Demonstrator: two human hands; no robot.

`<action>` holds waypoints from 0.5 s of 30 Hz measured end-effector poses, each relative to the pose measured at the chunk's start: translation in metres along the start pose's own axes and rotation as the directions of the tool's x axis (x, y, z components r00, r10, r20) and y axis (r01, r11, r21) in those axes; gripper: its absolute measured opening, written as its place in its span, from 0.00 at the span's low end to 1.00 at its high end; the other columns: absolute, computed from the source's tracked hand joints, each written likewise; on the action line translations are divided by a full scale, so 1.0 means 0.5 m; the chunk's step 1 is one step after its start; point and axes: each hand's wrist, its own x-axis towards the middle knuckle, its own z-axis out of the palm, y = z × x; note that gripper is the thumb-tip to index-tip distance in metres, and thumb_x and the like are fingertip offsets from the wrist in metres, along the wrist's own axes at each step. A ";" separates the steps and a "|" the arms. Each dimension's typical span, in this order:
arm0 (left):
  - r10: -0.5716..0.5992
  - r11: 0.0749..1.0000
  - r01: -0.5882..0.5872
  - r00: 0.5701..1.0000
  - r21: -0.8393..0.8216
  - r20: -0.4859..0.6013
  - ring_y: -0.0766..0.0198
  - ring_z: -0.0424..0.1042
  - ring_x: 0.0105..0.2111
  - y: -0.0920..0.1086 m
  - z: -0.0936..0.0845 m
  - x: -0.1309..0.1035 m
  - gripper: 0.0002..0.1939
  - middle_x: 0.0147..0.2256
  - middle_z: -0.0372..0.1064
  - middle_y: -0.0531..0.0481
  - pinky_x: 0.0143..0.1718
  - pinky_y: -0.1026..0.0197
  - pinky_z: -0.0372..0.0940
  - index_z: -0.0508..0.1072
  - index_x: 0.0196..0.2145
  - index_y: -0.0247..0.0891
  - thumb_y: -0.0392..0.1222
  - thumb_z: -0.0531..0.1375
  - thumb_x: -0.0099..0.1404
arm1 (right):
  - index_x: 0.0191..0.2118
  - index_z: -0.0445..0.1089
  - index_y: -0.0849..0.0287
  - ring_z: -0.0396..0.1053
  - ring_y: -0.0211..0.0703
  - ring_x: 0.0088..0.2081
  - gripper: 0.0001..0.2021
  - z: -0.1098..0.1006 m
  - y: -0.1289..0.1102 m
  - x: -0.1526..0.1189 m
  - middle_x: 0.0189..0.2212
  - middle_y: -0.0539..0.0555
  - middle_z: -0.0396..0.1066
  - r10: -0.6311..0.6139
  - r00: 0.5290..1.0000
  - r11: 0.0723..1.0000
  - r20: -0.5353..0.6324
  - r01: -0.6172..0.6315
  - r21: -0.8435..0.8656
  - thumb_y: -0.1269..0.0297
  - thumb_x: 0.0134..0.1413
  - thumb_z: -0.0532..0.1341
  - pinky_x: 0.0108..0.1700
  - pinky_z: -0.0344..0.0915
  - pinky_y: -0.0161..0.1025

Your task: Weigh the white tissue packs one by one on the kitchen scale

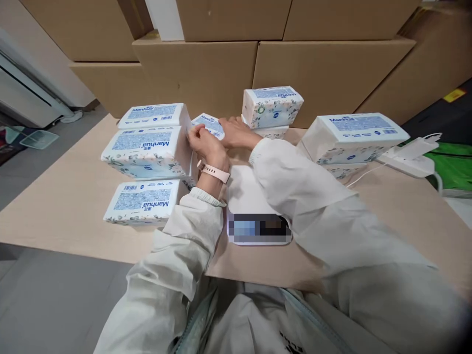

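A small white-and-blue tissue pack [207, 122] lies between my two hands at the back of the table. My left hand [208, 145], with a pink band on the wrist, has its fingers curled against the pack's near left side. From the right, my right hand [238, 132] grips the same pack, its fingers bent over the edge. The undersides of both hands are hidden. Just in front of them is a white flat device [243, 191] with a blurred-out display, partly covered by my right sleeve.
Stacked tissue packs [142, 152] stand at the left, with another pack [140, 201] nearer me. More stacks are at the back [273, 108] and right [354, 137]. A white power strip [409, 160] with cables lies at the right edge. Cardboard boxes [206, 73] wall off the back.
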 end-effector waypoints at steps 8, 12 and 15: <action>0.259 0.949 -0.294 0.930 0.109 0.260 0.64 0.73 0.60 0.047 -0.011 -0.037 0.17 0.48 0.73 0.50 0.71 0.58 0.63 0.70 0.40 0.40 0.19 0.51 0.72 | 0.62 0.72 0.63 0.70 0.72 0.65 0.26 -0.045 0.068 -0.193 0.63 0.70 0.75 -0.159 0.987 0.987 -0.007 0.159 0.001 0.60 0.60 0.65 0.66 0.66 0.62; 0.173 0.929 -0.263 0.931 0.260 0.322 0.53 0.68 0.68 0.041 -0.037 -0.040 0.13 0.57 0.73 0.43 0.76 0.47 0.56 0.70 0.47 0.39 0.23 0.58 0.71 | 0.57 0.77 0.60 0.75 0.68 0.63 0.20 -0.033 0.094 -0.271 0.60 0.66 0.80 -0.005 0.982 0.967 -0.189 0.052 0.249 0.58 0.65 0.61 0.67 0.66 0.62; 0.135 0.912 -0.254 0.928 0.323 0.349 0.48 0.64 0.71 0.031 -0.067 -0.043 0.14 0.63 0.71 0.39 0.77 0.43 0.52 0.70 0.49 0.39 0.25 0.61 0.71 | 0.44 0.79 0.56 0.78 0.64 0.55 0.15 -0.010 0.114 -0.285 0.51 0.61 0.84 0.116 0.982 0.874 -0.146 -0.031 0.485 0.54 0.68 0.59 0.64 0.68 0.60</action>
